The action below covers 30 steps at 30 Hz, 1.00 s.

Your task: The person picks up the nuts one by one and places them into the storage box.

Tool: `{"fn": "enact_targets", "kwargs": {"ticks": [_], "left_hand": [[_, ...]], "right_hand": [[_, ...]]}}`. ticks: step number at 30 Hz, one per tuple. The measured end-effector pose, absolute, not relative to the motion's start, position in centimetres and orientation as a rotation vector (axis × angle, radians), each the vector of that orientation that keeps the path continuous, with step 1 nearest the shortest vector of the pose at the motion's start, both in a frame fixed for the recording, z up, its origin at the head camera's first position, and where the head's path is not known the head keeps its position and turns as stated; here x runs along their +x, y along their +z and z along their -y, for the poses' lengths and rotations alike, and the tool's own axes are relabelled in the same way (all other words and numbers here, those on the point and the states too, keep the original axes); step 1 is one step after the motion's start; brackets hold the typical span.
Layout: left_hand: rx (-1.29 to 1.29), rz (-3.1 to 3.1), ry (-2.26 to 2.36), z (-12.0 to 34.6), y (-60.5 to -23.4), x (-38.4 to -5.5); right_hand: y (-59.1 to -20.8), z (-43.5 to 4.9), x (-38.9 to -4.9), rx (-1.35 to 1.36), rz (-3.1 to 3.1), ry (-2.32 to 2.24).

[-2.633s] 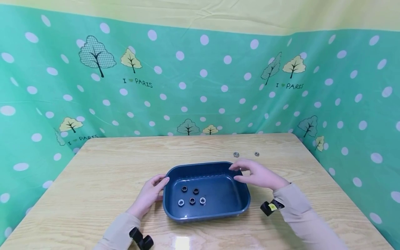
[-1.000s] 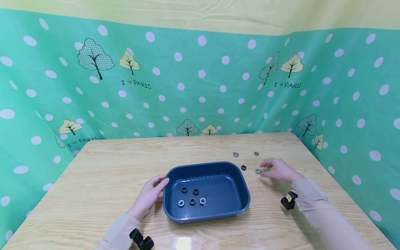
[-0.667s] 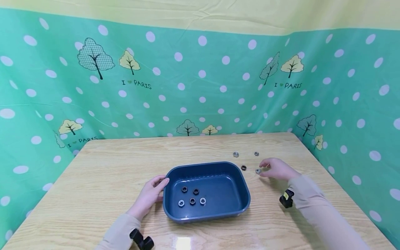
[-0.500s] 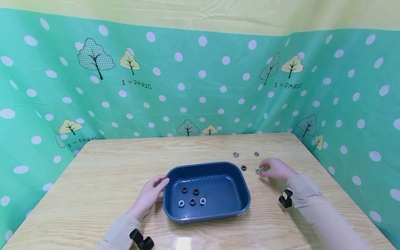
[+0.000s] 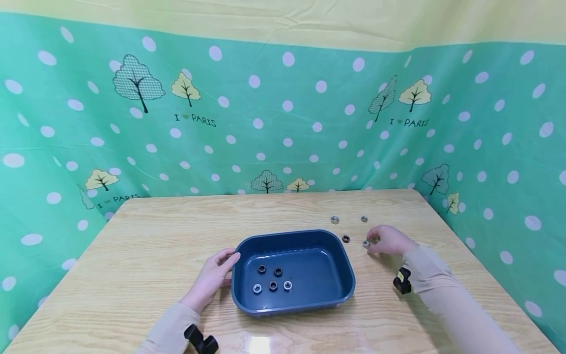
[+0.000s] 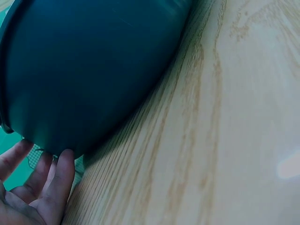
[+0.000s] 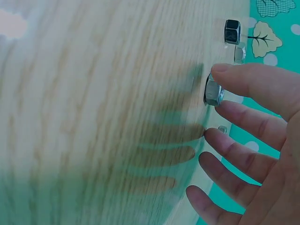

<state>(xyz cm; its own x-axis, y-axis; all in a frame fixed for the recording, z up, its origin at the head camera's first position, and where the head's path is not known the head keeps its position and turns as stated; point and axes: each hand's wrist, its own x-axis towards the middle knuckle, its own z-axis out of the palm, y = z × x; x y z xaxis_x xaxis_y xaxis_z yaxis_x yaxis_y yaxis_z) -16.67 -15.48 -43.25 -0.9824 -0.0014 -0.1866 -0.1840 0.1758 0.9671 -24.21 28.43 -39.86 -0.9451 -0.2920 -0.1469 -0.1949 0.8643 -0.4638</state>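
A dark blue plastic tray [image 5: 305,268] sits on the table. My left hand [image 5: 211,276] holds its left rim, thumb over the edge; the left wrist view shows fingers [image 6: 65,171] against its outer wall. Inside lie several hex nuts, some dark, such as this dark nut [image 5: 273,286], and some silver, such as this silver nut [image 5: 288,285]. Right of the tray, my right hand [image 5: 386,239] pinches a silver hex nut [image 7: 214,91] between thumb and index finger, at the tabletop. The other fingers are spread. A dark nut [image 5: 346,239] lies between this hand and the tray.
Behind the right hand, a larger silver nut [image 5: 334,220] and a smaller silver nut [image 5: 364,219] lie on the wooden table [image 5: 177,221]. A green polka-dot curtain [image 5: 274,123] stands along the table's back and sides.
My right hand has moved from over the tray's right end to the silver nut on its right, and its thumb and index finger have closed on it. The left hand stays put.
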Motion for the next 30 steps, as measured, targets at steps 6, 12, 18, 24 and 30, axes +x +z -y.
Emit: {"fn": "enact_targets", "kwargs": {"ticks": [6, 12, 18, 24, 30], "left_hand": [[-0.2, -2.309, 1.909, 15.47, -43.22, -16.58], [-0.193, -2.309, 1.912, 15.45, -43.18, -16.57], [-0.177, -2.304, 1.913, 15.46, -43.19, -16.58], [-0.176, -2.301, 1.924, 15.47, -43.21, -16.62], [-0.202, -2.304, 1.921, 15.47, -43.27, -16.79]], "right_hand": [[-39.72, -28.04, -24.18, -0.396, -2.844, -0.582], [-39.62, -27.95, -24.23, -0.415, -2.852, -0.547], [-40.11, -28.04, -24.6, -0.413, -2.862, -0.538], [-40.21, -27.97, -24.79, -0.406, -2.871, -0.531], [-39.99, -27.68, -24.55, -0.402, -2.876, -0.532]]}}
